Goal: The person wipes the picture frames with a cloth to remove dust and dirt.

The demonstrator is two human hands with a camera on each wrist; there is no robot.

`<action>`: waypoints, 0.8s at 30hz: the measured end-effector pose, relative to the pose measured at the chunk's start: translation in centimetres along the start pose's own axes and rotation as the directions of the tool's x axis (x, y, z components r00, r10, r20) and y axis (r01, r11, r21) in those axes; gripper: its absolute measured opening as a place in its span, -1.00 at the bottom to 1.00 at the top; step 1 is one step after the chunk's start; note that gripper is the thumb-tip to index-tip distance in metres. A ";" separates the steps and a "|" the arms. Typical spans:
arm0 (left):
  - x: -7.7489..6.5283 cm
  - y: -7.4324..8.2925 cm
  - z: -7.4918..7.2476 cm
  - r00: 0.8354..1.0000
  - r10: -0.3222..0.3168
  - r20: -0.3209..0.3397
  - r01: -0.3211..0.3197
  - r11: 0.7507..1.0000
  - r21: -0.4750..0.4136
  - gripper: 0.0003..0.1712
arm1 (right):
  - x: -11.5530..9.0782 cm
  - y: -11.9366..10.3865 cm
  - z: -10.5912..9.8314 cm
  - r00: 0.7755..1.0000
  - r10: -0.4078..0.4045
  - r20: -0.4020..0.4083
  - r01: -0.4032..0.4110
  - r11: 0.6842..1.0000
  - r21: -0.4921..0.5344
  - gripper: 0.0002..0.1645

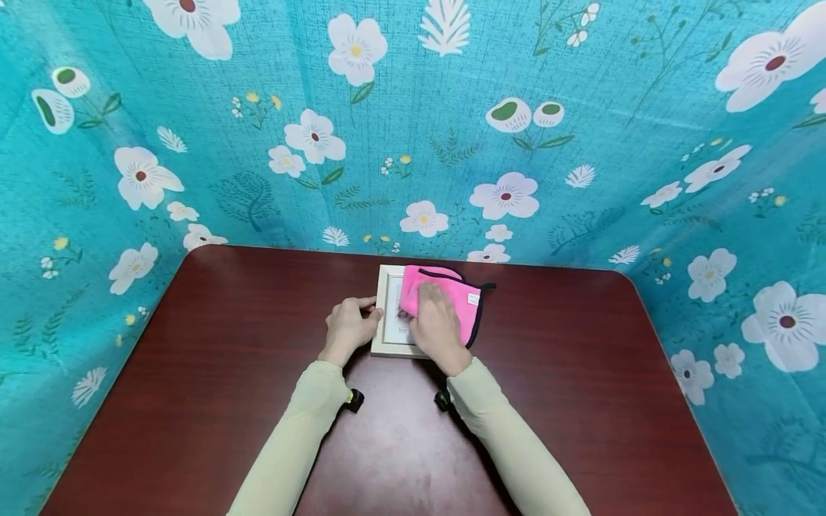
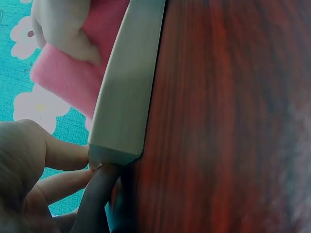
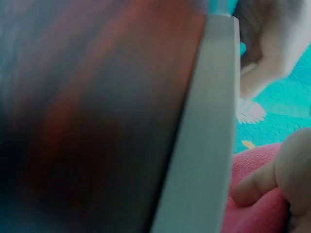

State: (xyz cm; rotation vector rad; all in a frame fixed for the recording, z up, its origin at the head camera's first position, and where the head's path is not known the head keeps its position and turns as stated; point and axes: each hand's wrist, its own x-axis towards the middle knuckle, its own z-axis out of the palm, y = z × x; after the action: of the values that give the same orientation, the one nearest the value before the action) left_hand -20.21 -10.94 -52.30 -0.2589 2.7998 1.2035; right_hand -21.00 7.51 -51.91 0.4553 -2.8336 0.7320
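Observation:
A pale picture frame (image 1: 379,315) lies on the table, its printed sheet partly hidden under a pink cloth (image 1: 467,315). My left hand (image 1: 348,326) holds the frame by its left edge. In the left wrist view, the thumb and fingers of that hand meet the corner of the frame (image 2: 124,97). On the glass, my right hand (image 1: 435,322) grips the pink cloth and presses it down. Black trim and a small white label show on the cloth. The right wrist view has the right thumb against the cloth (image 3: 257,162), beside the frame's side (image 3: 204,126).
The dark red-brown table (image 1: 245,344) extends on both sides of the frame. Behind it and at its sides hangs a blue flowered curtain (image 1: 400,143). A black wrist strap piece (image 1: 353,400) shows under the left sleeve.

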 end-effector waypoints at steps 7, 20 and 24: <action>0.0 0.0 0.0 1.000 0.023 0.005 -0.023 1.000 0.017 -0.56 | 0.2 -1.6 0.8 1.000 -0.010 -0.021 0.006 0.983 -0.182 -0.36; 0.1 -0.4 -0.2 1.000 0.017 0.008 -0.017 0.998 0.060 -0.55 | 1.4 -3.9 0.7 0.989 0.061 0.132 -0.059 0.998 -0.018 -0.42; 0.0 -0.2 -0.2 1.000 0.016 0.012 -0.016 0.998 0.063 -0.54 | 1.6 -4.2 0.5 0.976 0.104 0.190 -0.112 0.993 0.031 -0.31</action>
State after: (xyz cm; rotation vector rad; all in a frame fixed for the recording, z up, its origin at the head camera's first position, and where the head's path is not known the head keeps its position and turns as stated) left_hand -20.20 -11.23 -52.34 -0.2244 2.8293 1.1137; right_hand -21.14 3.35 -50.10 0.3990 -3.0458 0.8087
